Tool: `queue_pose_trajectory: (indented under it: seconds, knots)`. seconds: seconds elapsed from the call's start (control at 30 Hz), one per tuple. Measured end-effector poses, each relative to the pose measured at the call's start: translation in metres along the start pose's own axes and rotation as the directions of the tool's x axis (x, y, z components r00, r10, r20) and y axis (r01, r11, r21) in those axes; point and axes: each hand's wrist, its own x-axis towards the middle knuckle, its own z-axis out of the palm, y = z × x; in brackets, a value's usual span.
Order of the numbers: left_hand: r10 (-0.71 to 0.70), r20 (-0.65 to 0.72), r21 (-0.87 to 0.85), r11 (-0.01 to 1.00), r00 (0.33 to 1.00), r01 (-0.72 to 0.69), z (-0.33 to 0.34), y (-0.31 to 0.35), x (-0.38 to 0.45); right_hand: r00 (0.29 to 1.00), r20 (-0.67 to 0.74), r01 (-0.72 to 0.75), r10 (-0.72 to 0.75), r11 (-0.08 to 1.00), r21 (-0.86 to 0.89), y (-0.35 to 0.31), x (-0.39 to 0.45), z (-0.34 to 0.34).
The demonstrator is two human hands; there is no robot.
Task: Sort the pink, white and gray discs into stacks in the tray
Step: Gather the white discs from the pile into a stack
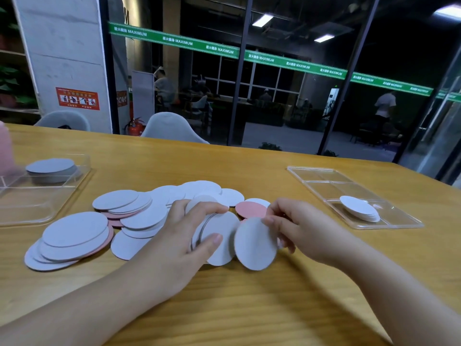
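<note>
Discs [139, 216] loose on table [249, 308] | left hand [174, 236] grips gathered bunch [219, 236] | right hand [296, 226] pinches one disc [254, 243] | white stack's tray [389, 221] right of bunch, nearer right hand

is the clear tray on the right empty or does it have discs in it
Not empty: the right tray holds one small stack of white discs in its near section; the far sections look bare.
</note>
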Motion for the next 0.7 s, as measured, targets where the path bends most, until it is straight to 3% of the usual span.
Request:
queue_pose_trajectory:
  seconds: [0.1,0.23,0.33,0.43,0.53,0.7]
  knots:
    - [0.012,0.002,-0.018,1.0,1.0,-0.012,0.0,0.0,0.001,1.0,-0.01,0.03,-0.029,0.979,0.201,-0.005,0.002,0.014]
    - [0.018,0.001,-0.012,1.0,1.0,-0.018,0.0,-0.001,0.001,0.995,0.003,0.098,-0.103,0.954,0.283,-0.002,0.005,0.026]
    - [0.021,-0.01,0.0,1.0,1.0,-0.021,0.0,-0.003,0.001,0.982,-0.174,0.094,-0.073,0.989,0.118,0.016,0.016,0.023]
    - [0.02,-0.006,-0.007,1.0,1.0,-0.02,0.0,-0.002,0.001,0.939,-0.345,-0.026,0.007,0.998,-0.051,0.044,0.032,0.018]
    - [0.01,-0.001,-0.008,1.0,1.0,-0.01,0.0,-0.002,0.0,0.909,-0.397,-0.16,0.128,0.986,-0.048,0.064,0.049,0.018]
    - [-0.006,0.007,-0.014,1.0,1.0,0.006,-0.002,-0.004,0.001,0.907,-0.389,-0.178,0.162,0.984,-0.006,0.072,0.068,0.017]
